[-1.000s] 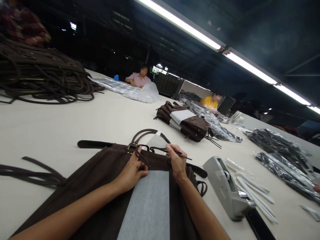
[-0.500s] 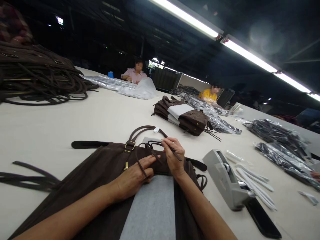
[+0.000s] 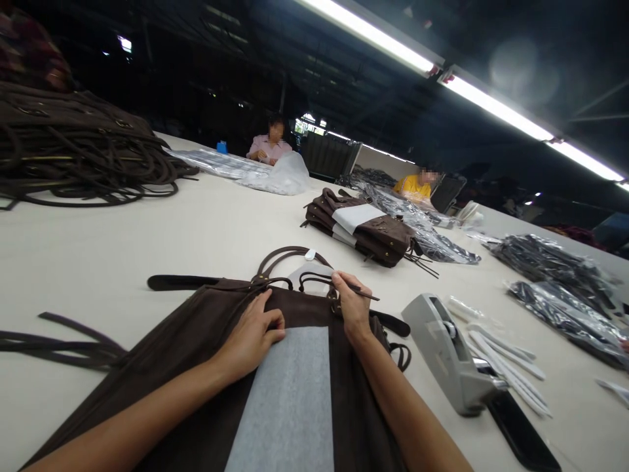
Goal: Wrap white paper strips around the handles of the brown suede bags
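Observation:
A dark brown bag [image 3: 171,367] lies in front of me, a grey paper strip [image 3: 287,400] down its middle. Its looped handle [image 3: 280,252], with a small white tag, extends past the top edge. My left hand [image 3: 255,334] rests on the bag's upper part, left of the strip, fingers bent and apart, nothing visible in them. Near the top right corner, my right hand [image 3: 354,305] pinches a thin dark cord [image 3: 366,294], whose end points right.
A grey tape dispenser [image 3: 445,357] and black phone [image 3: 523,429] lie to the right, beside white strips [image 3: 511,367]. Farther back are a folded brown bag [image 3: 363,226], plastic-wrapped items [image 3: 565,321] and two people. Brown bags [image 3: 83,144] are piled at left.
My left hand has moved left and up, off the cord it was touching. My right hand has shifted slightly right with its cord. More of the bag's top edge shows between them.

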